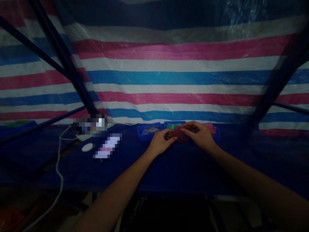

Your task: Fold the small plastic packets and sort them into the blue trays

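Blue trays [145, 138], three, ranged behind the hands. White disc [87, 147], one. Red sheet [181, 136], one: thin, flat, dark pinkish red; held before the middle tray, pinched by the right hand [201, 136]; left hand [161, 141] curled at its edge, grip not discernible.

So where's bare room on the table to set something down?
Between your left forearm and right forearm, the table looks bare; also between left forearm and pixelated bright shape. Crowded farther back: blue bins, red sheet, left hand, right hand.
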`<action>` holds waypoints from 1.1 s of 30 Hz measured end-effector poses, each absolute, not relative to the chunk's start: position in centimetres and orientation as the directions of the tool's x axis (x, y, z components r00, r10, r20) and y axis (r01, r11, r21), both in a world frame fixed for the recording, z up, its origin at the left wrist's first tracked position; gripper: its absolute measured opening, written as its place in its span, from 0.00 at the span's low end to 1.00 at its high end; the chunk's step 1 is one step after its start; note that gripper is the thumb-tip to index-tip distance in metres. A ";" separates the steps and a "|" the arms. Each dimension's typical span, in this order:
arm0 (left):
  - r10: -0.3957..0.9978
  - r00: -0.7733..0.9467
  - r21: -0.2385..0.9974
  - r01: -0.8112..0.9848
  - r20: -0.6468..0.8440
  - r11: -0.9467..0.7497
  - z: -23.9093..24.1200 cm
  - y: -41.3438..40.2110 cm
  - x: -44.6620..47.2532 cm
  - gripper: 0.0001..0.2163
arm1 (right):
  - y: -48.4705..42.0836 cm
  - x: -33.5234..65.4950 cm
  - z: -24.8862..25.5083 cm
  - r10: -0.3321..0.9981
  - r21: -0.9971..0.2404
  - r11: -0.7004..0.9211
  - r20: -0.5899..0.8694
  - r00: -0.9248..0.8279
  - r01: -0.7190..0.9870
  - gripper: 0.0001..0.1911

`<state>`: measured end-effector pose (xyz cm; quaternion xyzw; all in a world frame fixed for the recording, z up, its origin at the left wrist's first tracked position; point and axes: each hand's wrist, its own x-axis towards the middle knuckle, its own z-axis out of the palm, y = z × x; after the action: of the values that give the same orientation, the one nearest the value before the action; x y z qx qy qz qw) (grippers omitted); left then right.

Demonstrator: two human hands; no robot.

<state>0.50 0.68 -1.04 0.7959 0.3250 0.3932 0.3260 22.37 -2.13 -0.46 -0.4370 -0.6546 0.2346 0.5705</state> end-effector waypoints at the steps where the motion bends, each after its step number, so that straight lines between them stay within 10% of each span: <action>1: 0.772 0.479 0.772 0.261 0.417 -0.579 -1.1 0.7 0.5 0.13 | -2.2 22.4 -0.4 0.827 -0.799 0.523 0.560 0.049 0.298 0.15; 18: 0.768 0.514 0.752 0.310 0.382 -0.582 -1.2 0.6 0.3 0.15 | -1.8 22.2 -0.3 0.905 -0.902 0.424 0.426 0.014 0.083 0.20; 33: 0.904 0.241 0.934 -0.134 0.354 -0.330 -1.3 2.5 0.4 0.17 | -1.2 22.5 -1.1 0.937 -0.938 0.344 0.345 -0.060 -0.027 0.21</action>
<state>0.40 2.45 -1.29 0.6185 0.3112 0.5317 0.4878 22.52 -1.22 -1.09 -0.3845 -0.5917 0.4242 0.5676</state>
